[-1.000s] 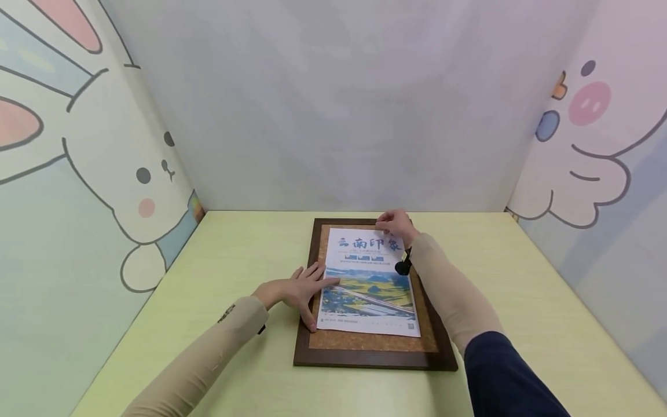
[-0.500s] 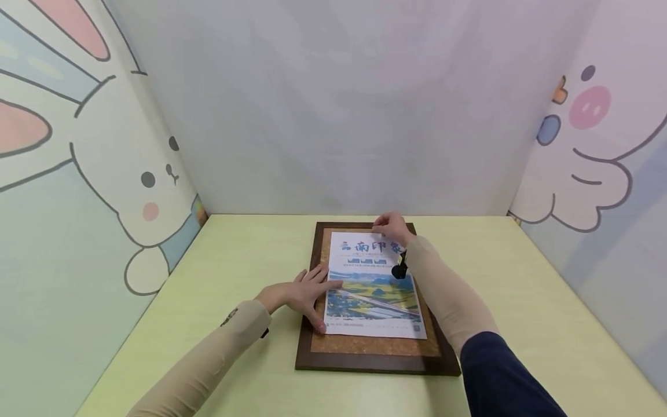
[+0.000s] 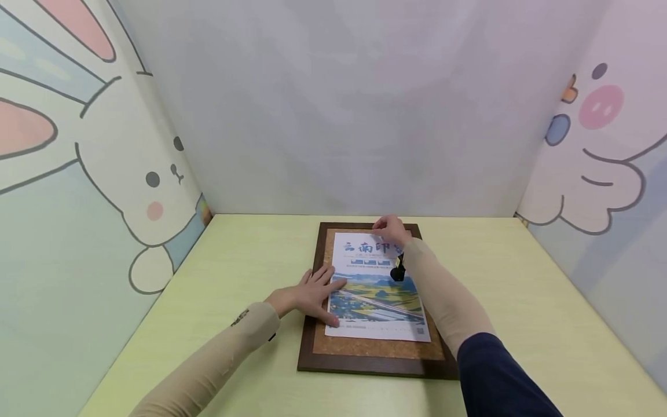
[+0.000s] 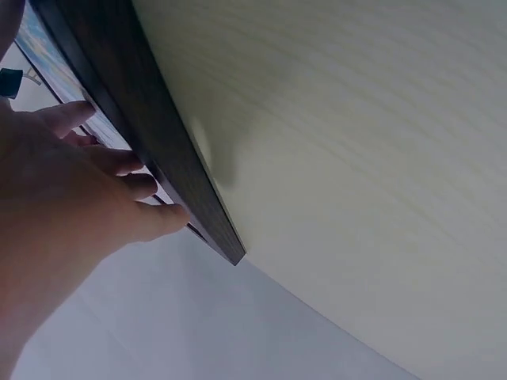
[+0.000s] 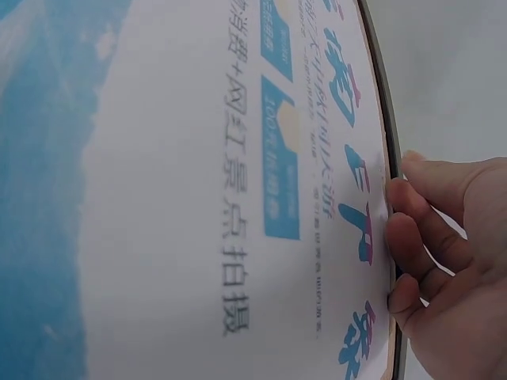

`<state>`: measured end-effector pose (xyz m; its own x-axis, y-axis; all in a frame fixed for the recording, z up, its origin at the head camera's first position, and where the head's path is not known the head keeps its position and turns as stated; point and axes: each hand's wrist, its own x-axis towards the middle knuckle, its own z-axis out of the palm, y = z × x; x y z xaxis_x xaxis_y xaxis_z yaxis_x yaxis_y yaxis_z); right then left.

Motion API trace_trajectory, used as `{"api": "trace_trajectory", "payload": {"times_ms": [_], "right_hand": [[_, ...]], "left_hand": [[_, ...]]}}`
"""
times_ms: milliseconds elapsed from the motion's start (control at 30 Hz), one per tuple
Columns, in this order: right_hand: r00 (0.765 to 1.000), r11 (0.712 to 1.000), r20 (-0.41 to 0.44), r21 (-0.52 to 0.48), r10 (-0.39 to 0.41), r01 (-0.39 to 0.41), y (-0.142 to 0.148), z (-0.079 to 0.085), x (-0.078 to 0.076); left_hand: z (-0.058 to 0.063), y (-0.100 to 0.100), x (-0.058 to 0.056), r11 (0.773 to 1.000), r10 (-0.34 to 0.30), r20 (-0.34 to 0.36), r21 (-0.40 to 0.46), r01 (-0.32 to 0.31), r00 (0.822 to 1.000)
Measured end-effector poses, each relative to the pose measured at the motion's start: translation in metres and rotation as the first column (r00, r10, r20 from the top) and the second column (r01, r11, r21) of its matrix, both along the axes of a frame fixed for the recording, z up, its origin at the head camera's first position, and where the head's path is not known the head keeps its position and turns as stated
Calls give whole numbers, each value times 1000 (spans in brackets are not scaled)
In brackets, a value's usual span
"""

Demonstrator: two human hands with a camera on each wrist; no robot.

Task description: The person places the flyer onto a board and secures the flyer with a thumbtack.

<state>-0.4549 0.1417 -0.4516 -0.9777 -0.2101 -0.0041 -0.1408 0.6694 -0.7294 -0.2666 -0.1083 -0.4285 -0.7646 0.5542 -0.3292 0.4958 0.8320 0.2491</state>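
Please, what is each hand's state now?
Left hand: open, spread over the left edge of the poster.
Right hand: curled at its top edge; whether it holds anything cannot be told.

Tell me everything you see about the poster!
The poster is a white sheet that looks like paper. Big blue characters with pink bits run across its top, above three small blue boxes. Lower down are blue hills and yellow-green fields, with a grey patterned square near the bottom right corner. It lies face up on a brown cork board. The left hand rests on its left edge; the right hand is at its top edge, but whether it pinches it is unclear.
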Motion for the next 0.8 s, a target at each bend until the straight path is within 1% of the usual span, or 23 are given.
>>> {"api": "trace_trajectory", "payload": {"times_ms": [233, 367, 467, 633, 800], "right_hand": [[998, 998, 23, 24, 52, -53, -3, -2, -5], [997, 998, 46, 31, 55, -56, -3, -2, -9], [997, 997, 46, 45, 62, -64, -4, -2, -9], [996, 994, 46, 77, 70, -74, -5, -2, -8], [997, 994, 45, 83, 67, -70, -8, -1, -8]], "left_hand": [[0, 1, 0, 1000, 5, 19, -22, -5, 1000], [2, 2, -1, 999, 12, 19, -36, -11, 1000], [3, 3, 0, 999, 17, 26, -40, -16, 1000], [2, 4, 1, 999, 23, 38, -33, -22, 999], [2, 4, 0, 999, 26, 27, -33, -25, 999]]}}
